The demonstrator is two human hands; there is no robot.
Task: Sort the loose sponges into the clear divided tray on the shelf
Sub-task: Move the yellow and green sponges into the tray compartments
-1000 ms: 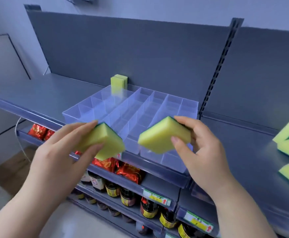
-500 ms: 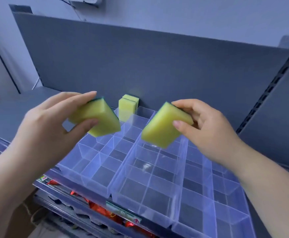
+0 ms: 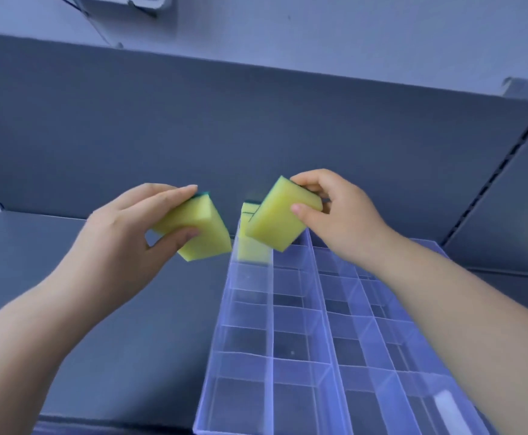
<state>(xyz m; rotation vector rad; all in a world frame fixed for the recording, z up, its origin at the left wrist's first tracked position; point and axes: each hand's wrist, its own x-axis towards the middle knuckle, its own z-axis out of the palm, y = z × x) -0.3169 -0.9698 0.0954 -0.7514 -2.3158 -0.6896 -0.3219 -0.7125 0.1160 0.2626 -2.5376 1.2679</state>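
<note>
Left grip [image 3: 121,240] pinches sponge [image 3: 209,224] beside clear tray [image 3: 327,324]; right grip [image 3: 344,221] pinches second sponge [image 3: 275,221] over tray's far end

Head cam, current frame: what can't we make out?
Stored sponges, far-left compartment of the tray: head view, blurred and partly behind the right-hand sponge; count unclear.
Tray: head view, right side hidden by the right forearm, near end cut off by the bottom edge.
Left-hand sponge: head view, green side mostly under the fingers.

Grey shelf [image 3: 131,309], clear divided tray [image 3: 300,365] resting on its right part
</note>
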